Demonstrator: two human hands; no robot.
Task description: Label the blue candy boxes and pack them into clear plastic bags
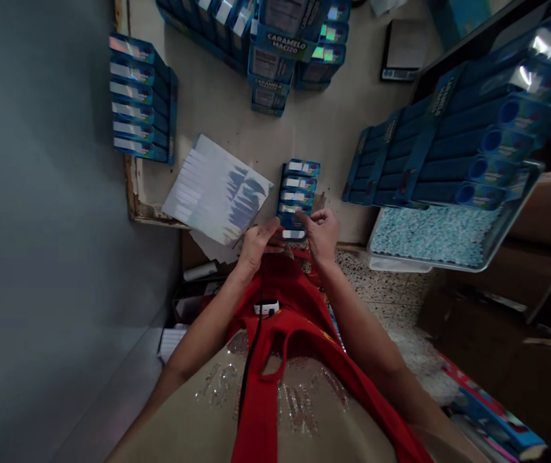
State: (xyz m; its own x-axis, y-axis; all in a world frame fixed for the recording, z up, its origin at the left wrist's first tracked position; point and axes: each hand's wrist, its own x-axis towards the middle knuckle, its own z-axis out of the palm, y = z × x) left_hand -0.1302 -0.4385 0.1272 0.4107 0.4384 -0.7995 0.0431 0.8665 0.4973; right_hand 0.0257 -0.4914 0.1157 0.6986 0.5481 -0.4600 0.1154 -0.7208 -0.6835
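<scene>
A short row of small blue candy boxes (298, 184) stands on the table in front of me, each with a white strip on its top end. My left hand (257, 245) is closed at the left side of the nearest candy box (294, 235), thumb and fingers against it. From the right, my right hand (322, 235) reaches over the same end of the row, its thumb and forefinger pinched together. Whatever lies between those fingertips is too small to make out. Left of the row lies a sheet of white label strips (217, 186), partly peeled.
More blue boxes stand stacked at the left (143, 99), at the back (275, 58) and at the right (429, 141). Below the right stack sits a metal tray (490, 257) of pale blue pieces. A small scale (404, 50) is at the back right. A wall (53, 193) borders the left.
</scene>
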